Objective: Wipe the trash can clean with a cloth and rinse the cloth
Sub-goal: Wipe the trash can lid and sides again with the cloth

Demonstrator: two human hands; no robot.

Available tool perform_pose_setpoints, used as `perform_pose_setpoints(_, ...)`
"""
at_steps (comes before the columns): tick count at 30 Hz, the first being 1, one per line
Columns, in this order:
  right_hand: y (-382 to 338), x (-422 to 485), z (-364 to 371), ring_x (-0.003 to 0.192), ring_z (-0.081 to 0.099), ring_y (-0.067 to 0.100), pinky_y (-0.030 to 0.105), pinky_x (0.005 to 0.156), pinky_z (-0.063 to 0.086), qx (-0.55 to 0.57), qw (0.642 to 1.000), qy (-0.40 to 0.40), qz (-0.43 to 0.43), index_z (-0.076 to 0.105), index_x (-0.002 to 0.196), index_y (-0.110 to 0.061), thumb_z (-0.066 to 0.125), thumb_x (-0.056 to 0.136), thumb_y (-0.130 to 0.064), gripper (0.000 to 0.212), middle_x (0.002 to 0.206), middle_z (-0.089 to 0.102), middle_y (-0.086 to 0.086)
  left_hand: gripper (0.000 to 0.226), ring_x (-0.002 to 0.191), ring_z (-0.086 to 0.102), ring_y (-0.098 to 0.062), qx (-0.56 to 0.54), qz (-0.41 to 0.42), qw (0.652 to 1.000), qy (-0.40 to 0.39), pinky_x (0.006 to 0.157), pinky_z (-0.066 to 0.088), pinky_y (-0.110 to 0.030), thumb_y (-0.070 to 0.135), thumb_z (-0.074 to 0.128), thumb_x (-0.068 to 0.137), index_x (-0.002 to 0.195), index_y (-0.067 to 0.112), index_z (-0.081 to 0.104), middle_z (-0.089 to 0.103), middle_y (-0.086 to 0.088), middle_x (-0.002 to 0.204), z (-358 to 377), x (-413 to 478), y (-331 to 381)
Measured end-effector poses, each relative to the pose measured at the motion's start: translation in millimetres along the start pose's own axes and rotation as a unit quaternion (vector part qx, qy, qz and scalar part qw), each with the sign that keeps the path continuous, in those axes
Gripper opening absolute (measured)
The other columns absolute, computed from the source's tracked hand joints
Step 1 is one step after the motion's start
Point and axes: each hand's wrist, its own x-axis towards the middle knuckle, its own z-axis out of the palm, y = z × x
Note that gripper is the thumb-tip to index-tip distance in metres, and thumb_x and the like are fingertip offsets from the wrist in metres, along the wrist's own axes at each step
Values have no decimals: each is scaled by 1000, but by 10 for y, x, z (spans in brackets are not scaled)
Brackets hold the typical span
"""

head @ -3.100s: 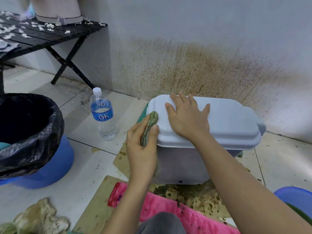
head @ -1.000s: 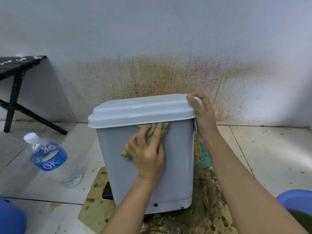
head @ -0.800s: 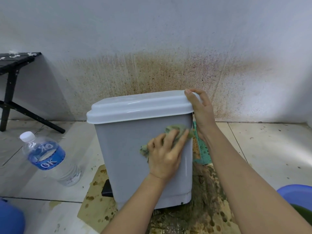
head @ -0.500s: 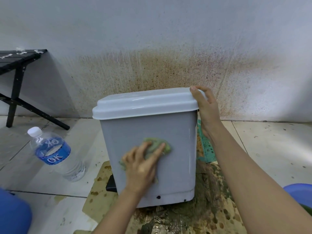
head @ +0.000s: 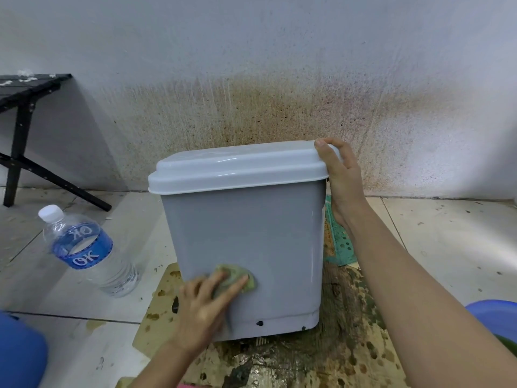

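Low on can (head: pixel 246 233) front, cloth (head: pixel 239 274) pressed flat under straight fingers (head: pixel 229 289) of left hand (head: pixel 204 306); bare wall lies above. Curled fingers of right hand (head: pixel 342 183) grip lid (head: pixel 237 169) corner.

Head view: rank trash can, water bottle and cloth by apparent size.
1. trash can, clearly the largest.
2. water bottle.
3. cloth, smallest as seen. The left hand covers part of it, so its full size is unsure.

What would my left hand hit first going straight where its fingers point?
Nothing on the front of the grey plastic trash can blocks the left hand and its green cloth; heading up-right it would leave the can's right corner and probably meet the wrist of the right hand (depth unclear).
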Motion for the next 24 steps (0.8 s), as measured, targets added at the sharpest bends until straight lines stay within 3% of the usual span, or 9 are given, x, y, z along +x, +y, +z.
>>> perform_pose_setpoints(4, 43, 10, 7, 85, 56, 5, 20, 68, 50, -6, 1000, 1, -7, 65, 94, -28, 70, 90, -35, 9, 103, 57, -7, 37, 96, 44, -30, 4, -127, 985, 115, 80, 31, -41, 13, 52, 94, 125, 26, 68, 48, -4, 123, -136, 850, -60)
perform_pose_setpoints(7, 42, 49, 20, 87, 56, 7, 22, 69, 49, 0, 1000, -3, -7, 66, 92, -28, 72, 88, -36, 11, 106, 57, -5, 35, 92, 47, -29, 39, -72, 989, 127, 74, 34, -41, 18, 49, 100, 129, 28, 66, 50, -2, 122, 19, 892, 62)
perform_pose_setpoints(10, 35, 88, 32, 90, 56, 8, 19, 67, 49, -12, 1000, -3, -11, 66, 95, -27, 71, 87, -39, 15, 112, 55, -3, 48, 88, 45, -25, 50, 16, 997, 51, 71, 31, -38, 13, 50, 94, 136, 36, 55, 50, 2, 123, 245, 355, 225)
perform_pose_setpoints(12, 44, 89, 25, 91, 56, 8, 18, 66, 48, -15, 1000, -1, -10, 66, 97, -26, 70, 90, -37, 15, 110, 56, -5, 57, 89, 44, -24, 27, 98, 994, -49, 72, 30, -37, 13, 50, 86, 138, 37, 50, 48, 4, 126, 314, -134, 345)
perform_pose_setpoints(14, 69, 69, 12, 91, 57, 9, 20, 67, 49, -12, 1000, -4, -17, 66, 97, -26, 70, 89, -38, 15, 108, 57, -5, 53, 96, 45, -22, 23, 201, 969, -144, 79, 32, -38, 20, 45, 88, 139, 36, 47, 46, 5, 131, 329, -519, 374)
perform_pose_setpoints(16, 99, 35, 1, 93, 57, 10, 25, 72, 51, -11, 1000, -9, -21, 66, 96, -30, 69, 86, -41, 15, 110, 57, -5, 42, 102, 45, -21, 31, 247, 952, -180, 86, 33, -38, 20, 36, 99, 137, 36, 47, 46, 5, 133, 322, -645, 332)
perform_pose_setpoints(18, 110, 28, -18, 98, 57, 12, 32, 79, 52, -15, 1000, -17, -22, 66, 94, -33, 69, 83, -46, 17, 113, 57, -4, 44, 101, 46, -21, 16, 234, 959, -162, 86, 33, -37, 16, 23, 105, 135, 34, 50, 49, 4, 131, 316, -495, 378)
perform_pose_setpoints(21, 89, 33, -39, 100, 57, 12, 34, 83, 51, -21, 999, -19, -28, 67, 95, -32, 69, 81, -47, 20, 117, 57, 0, 48, 93, 44, -25, -5, 160, 983, -85, 78, 32, -38, 14, 42, 90, 134, 32, 52, 47, 0, 129, 202, 119, 542)
perform_pose_setpoints(24, 69, 46, -54, 99, 57, 12, 35, 83, 51, -26, 999, -23, -35, 66, 94, -32, 69, 82, -47, 19, 113, 57, -2, 55, 91, 43, -28, 1, 58, 998, 6, 73, 30, -39, 6, 46, 86, 132, 33, 61, 49, -2, 127, 134, 883, 663)
